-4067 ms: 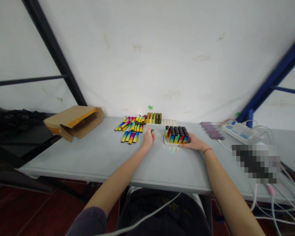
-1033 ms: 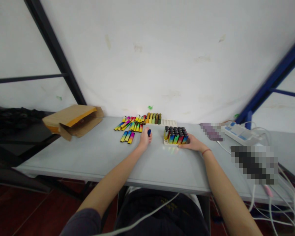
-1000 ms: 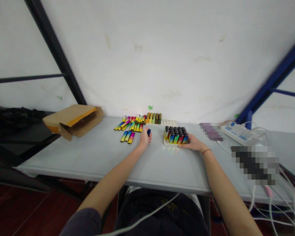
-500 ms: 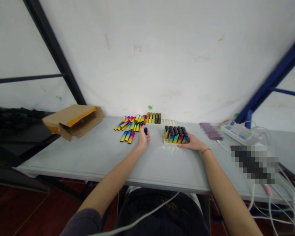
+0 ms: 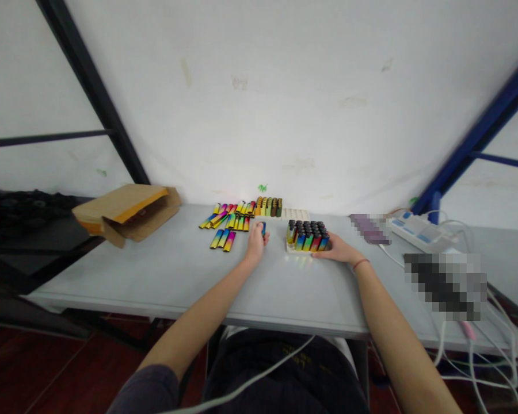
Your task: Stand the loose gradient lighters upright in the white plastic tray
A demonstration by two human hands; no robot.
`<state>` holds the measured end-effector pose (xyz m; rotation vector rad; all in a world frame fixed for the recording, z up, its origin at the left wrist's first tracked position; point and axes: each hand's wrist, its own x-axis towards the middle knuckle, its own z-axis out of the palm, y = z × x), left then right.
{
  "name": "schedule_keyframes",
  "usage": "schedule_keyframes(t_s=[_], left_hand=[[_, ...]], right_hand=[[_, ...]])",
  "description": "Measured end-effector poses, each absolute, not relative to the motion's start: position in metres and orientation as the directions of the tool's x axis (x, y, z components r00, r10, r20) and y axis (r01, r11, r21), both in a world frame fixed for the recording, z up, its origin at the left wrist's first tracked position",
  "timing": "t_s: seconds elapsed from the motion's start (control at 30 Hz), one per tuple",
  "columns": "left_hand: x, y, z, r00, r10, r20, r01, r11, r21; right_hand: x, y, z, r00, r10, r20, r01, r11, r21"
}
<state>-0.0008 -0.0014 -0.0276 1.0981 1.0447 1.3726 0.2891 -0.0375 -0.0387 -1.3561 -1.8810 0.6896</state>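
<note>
My left hand (image 5: 255, 244) is closed around a blue lighter (image 5: 263, 229), just above the table and left of the filled tray. Most of that lighter is hidden by the fingers. Rows of shiny multicoloured lighters (image 5: 309, 237) with black tops stand upright in a white tray (image 5: 292, 249). At the tray's right end my right hand (image 5: 339, 249) grips it, thumb along the front and the other fingers partly hidden behind. Loose lighters (image 5: 229, 241) lie on the table left of my left hand, in a spread pile.
Behind, near the wall, stand a second group of yellow-to-dark lighters (image 5: 269, 207) and a white slotted tray (image 5: 296, 213). An open cardboard box (image 5: 129, 213) lies at the left. A power strip (image 5: 418, 230), cables and blurred-out items occupy the right side of the table (image 5: 190, 276).
My left hand has moved a little to the right, away from the loose lighters, carrying the blue lighter. My right hand stays at the tray's right end.
</note>
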Motion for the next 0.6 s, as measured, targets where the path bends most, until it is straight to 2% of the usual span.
schedule_keyframes(t_s=[0.1,0.2,0.27,0.43,0.6], left_hand=[[0.007,-0.001,-0.024,0.019,0.925,0.379,0.038,-0.380,0.924],[0.016,0.006,-0.014,0.078,0.844,0.531,0.177,-0.536,0.825],[0.022,0.012,-0.010,0.086,0.839,0.538,0.196,-0.544,0.816],[0.030,0.015,-0.021,0.141,0.853,0.503,0.111,-0.518,0.848],[0.030,0.006,-0.028,0.215,0.873,0.439,0.124,-0.470,0.874]], right_hand=[[0.289,-0.037,-0.039,-0.202,0.947,0.249,0.592,0.321,-0.739],[0.287,-0.037,-0.039,-0.197,0.939,0.283,0.620,0.343,-0.706],[0.286,-0.036,-0.041,-0.185,0.933,0.309,0.639,0.353,-0.684],[0.285,-0.034,-0.045,-0.156,0.927,0.342,0.699,0.348,-0.625],[0.286,-0.034,-0.046,-0.148,0.924,0.352,0.716,0.345,-0.606]])
